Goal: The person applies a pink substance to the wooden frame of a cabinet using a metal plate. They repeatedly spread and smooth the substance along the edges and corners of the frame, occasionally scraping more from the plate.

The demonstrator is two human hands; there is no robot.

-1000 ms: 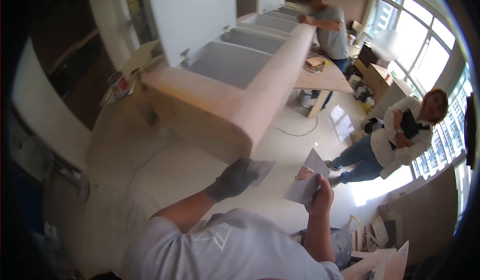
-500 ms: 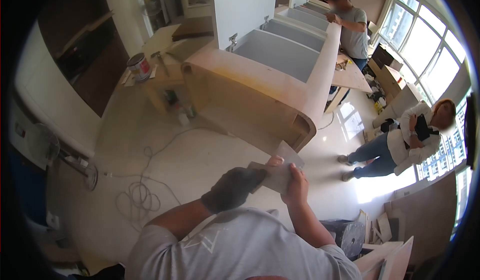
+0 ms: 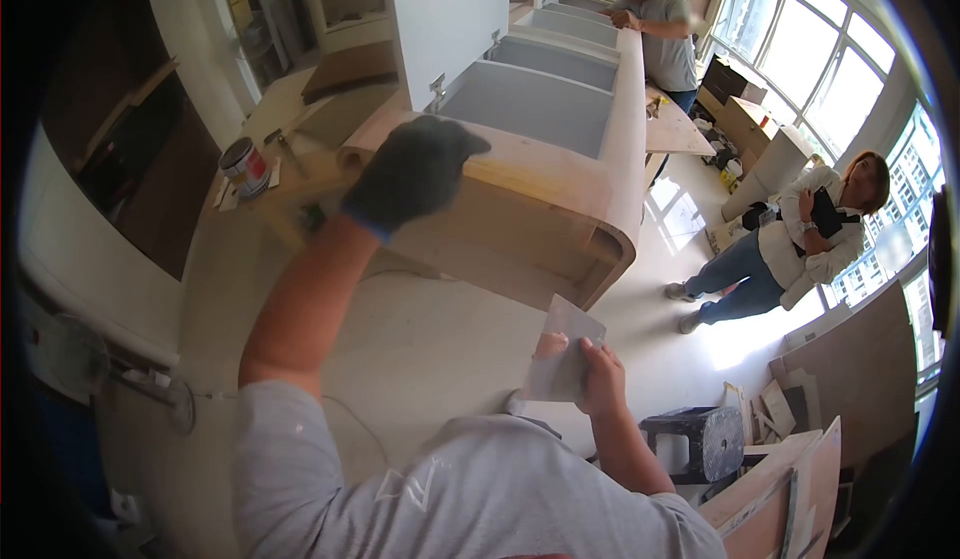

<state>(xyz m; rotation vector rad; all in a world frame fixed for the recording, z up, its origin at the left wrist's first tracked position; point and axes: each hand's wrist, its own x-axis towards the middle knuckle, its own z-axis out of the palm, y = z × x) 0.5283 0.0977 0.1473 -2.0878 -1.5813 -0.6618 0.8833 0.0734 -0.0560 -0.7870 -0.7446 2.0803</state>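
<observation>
My left hand [image 3: 415,174], in a dark glove, is raised over the near end of a long wooden cabinet [image 3: 530,174] with a rounded edge and a yellowish smear on its surface. Its fingers are closed, and anything inside them is hidden. A flat grey plate [image 3: 562,359] is gripped at its right edge by my bare right hand [image 3: 600,377], low in front of my body. A pinkish patch shows at the plate's left side.
A paint can [image 3: 243,167] and a hammer [image 3: 287,154] sit on a wooden bench at left. One person [image 3: 665,34] leans at the cabinet's far end; another [image 3: 790,244] stands at right with folded arms. A dark stool [image 3: 700,444] and boards [image 3: 775,499] are lower right.
My left hand has left the plate and moved up and left to the cabinet. My right hand still holds the plate. The view has shifted, with the surroundings moving left in the frame.
</observation>
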